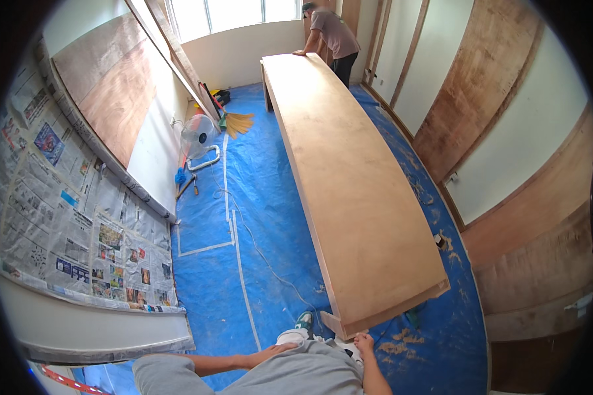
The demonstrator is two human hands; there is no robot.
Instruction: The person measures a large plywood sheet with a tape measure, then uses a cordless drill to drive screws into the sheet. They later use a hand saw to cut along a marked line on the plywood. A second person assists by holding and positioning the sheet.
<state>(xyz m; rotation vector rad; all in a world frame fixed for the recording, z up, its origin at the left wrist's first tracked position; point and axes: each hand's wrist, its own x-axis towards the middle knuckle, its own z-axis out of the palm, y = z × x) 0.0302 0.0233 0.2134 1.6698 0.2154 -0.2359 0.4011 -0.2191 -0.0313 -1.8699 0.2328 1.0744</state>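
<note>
A long pale wooden panel piece (pixel 369 191), like a tabletop or door with side edges, stretches from just in front of me to the far end of the room. My left hand (pixel 270 356) lies flat against my grey clothing at the hip, holding nothing. Close to the panel's near end, my right hand (pixel 364 343) is curled closed; whatever may be inside its fingers is too small to make out. At the far end, another person (pixel 333 36) leans over with a hand on the panel.
Blue sheeting (pixel 263 224) covers the floor. Along the left stand a fan (pixel 199 137), its cord trailing across, a broom (pixel 236 124) and a hammer (pixel 188 186). Newspaper (pixel 79 204) covers a surface on the left. Wood shavings (pixel 402 345) lie right of the near end.
</note>
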